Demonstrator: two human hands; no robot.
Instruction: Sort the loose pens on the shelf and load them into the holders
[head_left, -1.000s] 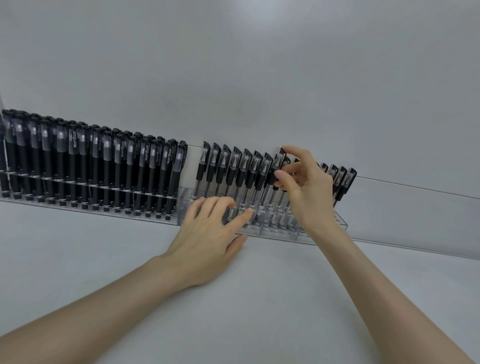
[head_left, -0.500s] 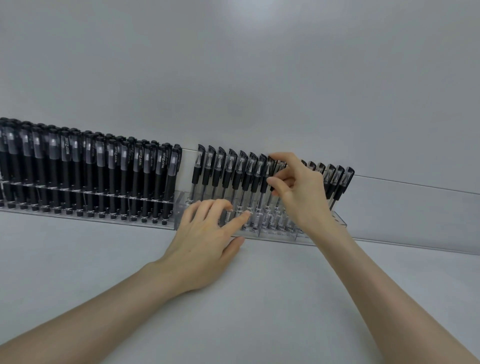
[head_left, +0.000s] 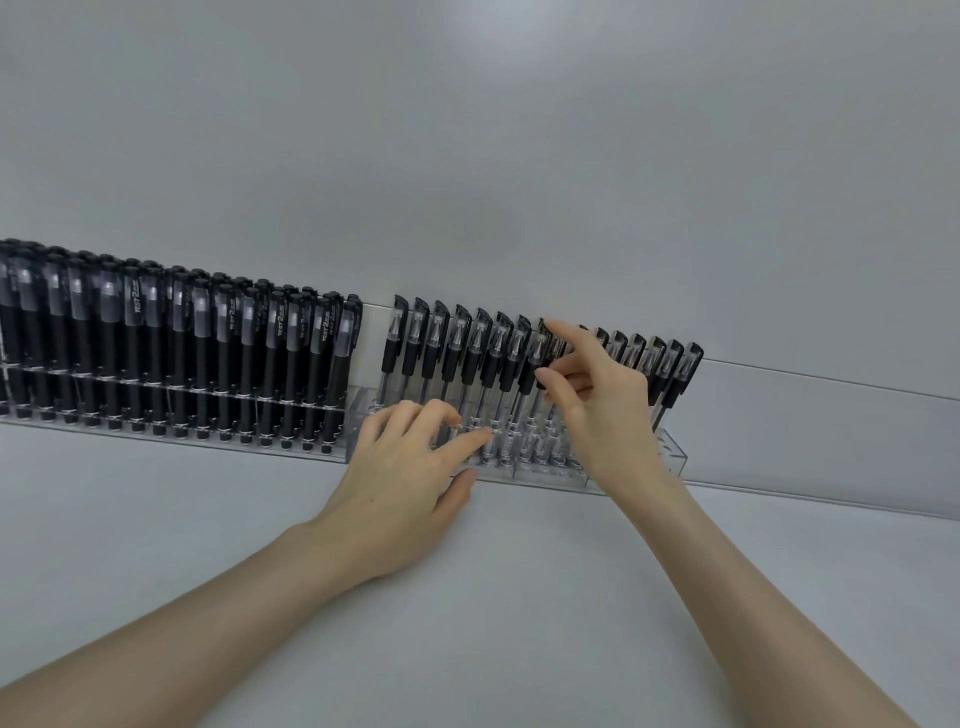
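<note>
Pen (head_left: 537, 349) has dropped since 1 s ago; cap now level w/ its neighbours. L to R along the shelf's (head_left: 519, 597) back edge: full holder (head_left: 171, 441), then clear holder (head_left: 670, 460). Left hand (head_left: 400, 467) lies across the clear holder's front, fingers (head_left: 462, 444) loose, tips touching barrels, grasping nothing. Right hand (head_left: 602, 410) pinches the pen's cap betw. thumb & forefinger. Pen's long axis is near-upright, leaning back, running down from the right fingers into its slot; next prob. a push straight down along it.

Ahead of you: a plain grey wall (head_left: 467, 130), evenly lit, with a brighter patch near the top. At your right, a low pale panel (head_left: 831, 436) runs along the wall's foot, its upper edge a thin light line.
</note>
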